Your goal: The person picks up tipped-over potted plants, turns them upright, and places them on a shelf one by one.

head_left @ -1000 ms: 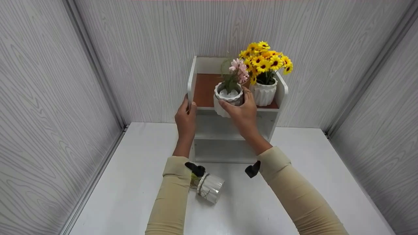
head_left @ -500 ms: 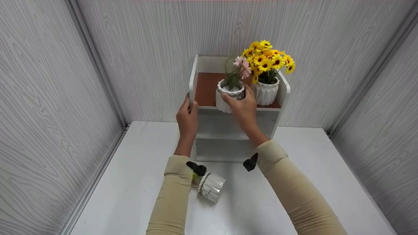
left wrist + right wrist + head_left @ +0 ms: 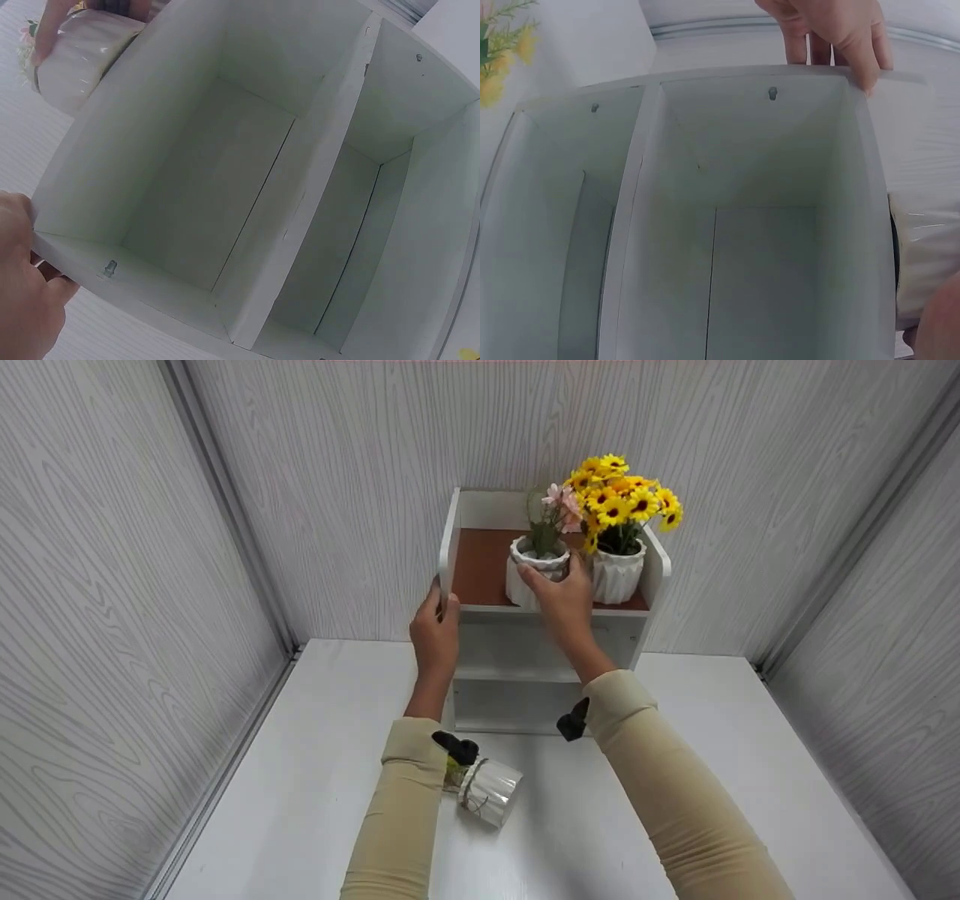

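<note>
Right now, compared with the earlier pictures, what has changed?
The right hand has moved the pink-flower pot backward, further over the top board of the shelf unit, and still grips it. Unchanged: the left hand holds the unit's side, the yellow-flower pot stands at right, and the tipped pot lies on the table.

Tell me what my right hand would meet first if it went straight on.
Probably the shelf unit's white back panel, with the held pink-flower pot touching it first; depth is unclear.

Grey wood-grain walls [image 3: 337, 510]; white tabletop [image 3: 322, 727]; darker corner strips [image 3: 227, 502].
</note>
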### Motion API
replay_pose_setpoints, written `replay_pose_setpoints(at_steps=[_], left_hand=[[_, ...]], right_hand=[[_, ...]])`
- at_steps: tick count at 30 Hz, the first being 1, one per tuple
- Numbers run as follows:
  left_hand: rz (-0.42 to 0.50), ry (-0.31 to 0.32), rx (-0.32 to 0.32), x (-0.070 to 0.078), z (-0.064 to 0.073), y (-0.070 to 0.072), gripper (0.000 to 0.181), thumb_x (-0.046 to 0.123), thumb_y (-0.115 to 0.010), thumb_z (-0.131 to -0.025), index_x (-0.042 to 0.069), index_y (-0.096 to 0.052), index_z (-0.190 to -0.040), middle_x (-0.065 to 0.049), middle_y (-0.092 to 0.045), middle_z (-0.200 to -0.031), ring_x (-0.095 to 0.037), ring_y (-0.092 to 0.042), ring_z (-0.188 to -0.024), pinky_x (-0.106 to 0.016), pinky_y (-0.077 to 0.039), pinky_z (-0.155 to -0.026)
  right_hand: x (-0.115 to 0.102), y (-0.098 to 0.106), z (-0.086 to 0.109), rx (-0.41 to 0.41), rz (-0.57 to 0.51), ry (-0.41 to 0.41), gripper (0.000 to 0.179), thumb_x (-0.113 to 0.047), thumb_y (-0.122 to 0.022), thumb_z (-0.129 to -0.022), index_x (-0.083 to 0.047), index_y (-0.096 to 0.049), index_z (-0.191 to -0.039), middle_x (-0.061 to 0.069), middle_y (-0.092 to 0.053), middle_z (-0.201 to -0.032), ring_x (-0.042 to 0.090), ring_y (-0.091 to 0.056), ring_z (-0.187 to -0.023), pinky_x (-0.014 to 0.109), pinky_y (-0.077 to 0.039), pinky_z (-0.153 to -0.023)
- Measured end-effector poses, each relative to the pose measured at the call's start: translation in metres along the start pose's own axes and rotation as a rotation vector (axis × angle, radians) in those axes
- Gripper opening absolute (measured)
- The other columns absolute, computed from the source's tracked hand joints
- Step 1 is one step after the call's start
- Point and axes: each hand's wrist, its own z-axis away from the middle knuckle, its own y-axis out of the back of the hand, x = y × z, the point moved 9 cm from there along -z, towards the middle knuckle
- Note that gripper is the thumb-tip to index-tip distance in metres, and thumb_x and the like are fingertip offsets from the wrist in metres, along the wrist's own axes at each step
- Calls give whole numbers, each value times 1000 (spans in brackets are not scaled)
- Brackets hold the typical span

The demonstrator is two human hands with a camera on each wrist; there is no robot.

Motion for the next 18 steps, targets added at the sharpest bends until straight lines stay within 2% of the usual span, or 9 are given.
replay_pose_setpoints(at_steps=[9, 18], left_hand=[[5, 2, -2, 1, 1, -2, 46, 29, -51, -107, 17, -48, -151, -5, -60, -142, -17, -58, -129, -37, -51, -103], [17, 3, -12, 0, 2, -1, 49, 29, -51, -107, 16, -45, -153, -6, -58, -145, -17, -57, -130, -38, -51, -103]], right_hand=[[5, 4, -8, -10, -54, 4, 83, -41, -82, -84, -12, -42, -150, 7, -52, -145, 17, -54, -128, 33, -47, -104], [7, 11, -13, 6, 46, 12, 86, -47, -81, -83, -13, -41, -151, 5, -47, -150, 16, -48, -134, 32, -42, -110]])
